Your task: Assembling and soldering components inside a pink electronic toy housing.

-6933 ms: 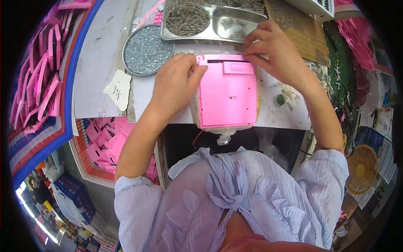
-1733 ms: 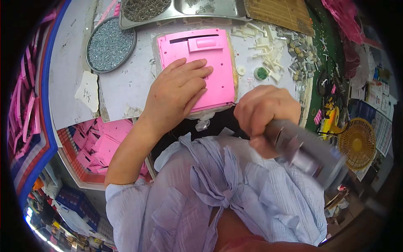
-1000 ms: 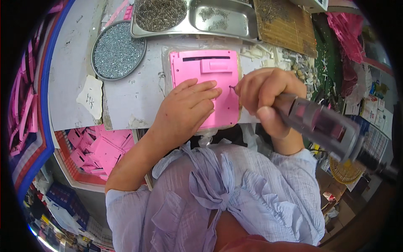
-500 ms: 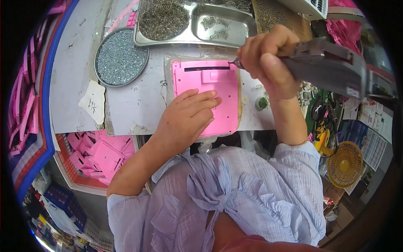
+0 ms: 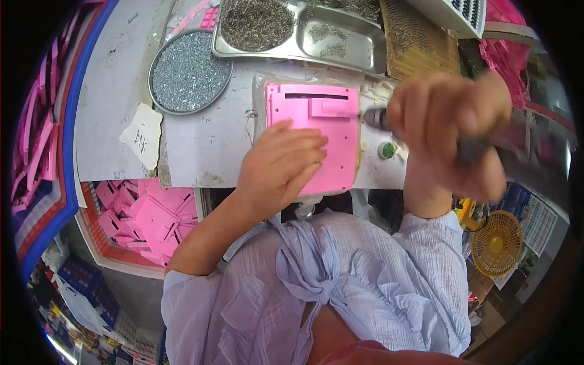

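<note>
A pink plastic panel (image 5: 337, 159) lies on the worktable in front of me, over clear plastic wrap. It has a dark slot along its far edge, a raised block and several small holes. Across its left part rests my left hand (image 5: 283, 161), flat, with the fingers stretched out. My right hand (image 5: 447, 118), blurred by motion, is wrapped round a dark power screwdriver (image 5: 378, 118) to the right of the panel. The tool's nose points left toward the raised block; whether its thin bit touches the panel I cannot tell.
A round dish of silvery screws (image 5: 191, 73) and a steel compartment tray (image 5: 292, 53) with small metal pieces stand at the back. Nearby lie a torn white card (image 5: 144, 136) and a small green-topped thing (image 5: 386, 150). A crate of pink parts (image 5: 155, 219) sits lower left, a yellow basket (image 5: 497, 242) lower right.
The screwdriver in my right hand has come off the panel's far right corner, moving nearer to me and rightward. My left hand stays on the panel. The whole view has shifted slightly.
</note>
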`<action>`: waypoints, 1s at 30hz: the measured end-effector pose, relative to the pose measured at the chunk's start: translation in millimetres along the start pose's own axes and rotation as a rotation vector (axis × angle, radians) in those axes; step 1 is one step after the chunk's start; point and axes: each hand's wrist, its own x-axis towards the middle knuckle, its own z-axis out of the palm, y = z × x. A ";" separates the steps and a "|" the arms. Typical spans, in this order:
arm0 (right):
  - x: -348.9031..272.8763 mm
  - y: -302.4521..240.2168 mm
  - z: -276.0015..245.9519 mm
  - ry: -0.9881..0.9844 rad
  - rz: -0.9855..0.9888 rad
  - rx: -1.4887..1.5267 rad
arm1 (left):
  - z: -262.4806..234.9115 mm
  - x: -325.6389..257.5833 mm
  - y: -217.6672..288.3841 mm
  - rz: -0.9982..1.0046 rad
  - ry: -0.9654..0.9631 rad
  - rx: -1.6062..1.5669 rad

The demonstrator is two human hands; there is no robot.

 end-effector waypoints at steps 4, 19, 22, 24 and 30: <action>-3.7 3.1 29.7 -0.080 0.059 0.144 | -10.1 -3.2 1.6 -0.045 0.174 0.094; 11.8 21.3 58.6 0.031 0.096 0.105 | -37.3 -6.3 -12.4 0.023 0.259 0.237; 15.1 28.2 59.2 0.035 0.093 0.102 | -42.6 -5.8 -15.3 0.059 0.221 0.320; 21.0 39.0 51.3 0.032 0.048 0.065 | -64.8 0.4 -30.0 -0.034 0.270 0.304; 34.7 85.6 23.5 0.014 0.017 0.089 | -121.5 13.2 -80.1 -0.333 0.173 0.908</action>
